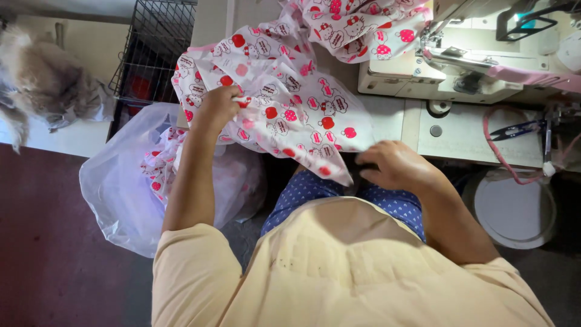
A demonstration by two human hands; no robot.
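We hold a printed cloth over our lap beside a sewing machine.

The white surface [466,136] carries the cream sewing machine [436,72]. A clear plastic bag [121,194] sits at our left. The white cloth with red cartoon prints [290,103] drapes from the machine toward our knees. Our left hand [216,108] has its grip closed, pinching the cloth's upper fold; our right hand [396,166] has its grip curled around the lower edge. Small snips [514,130] lie on the surface.
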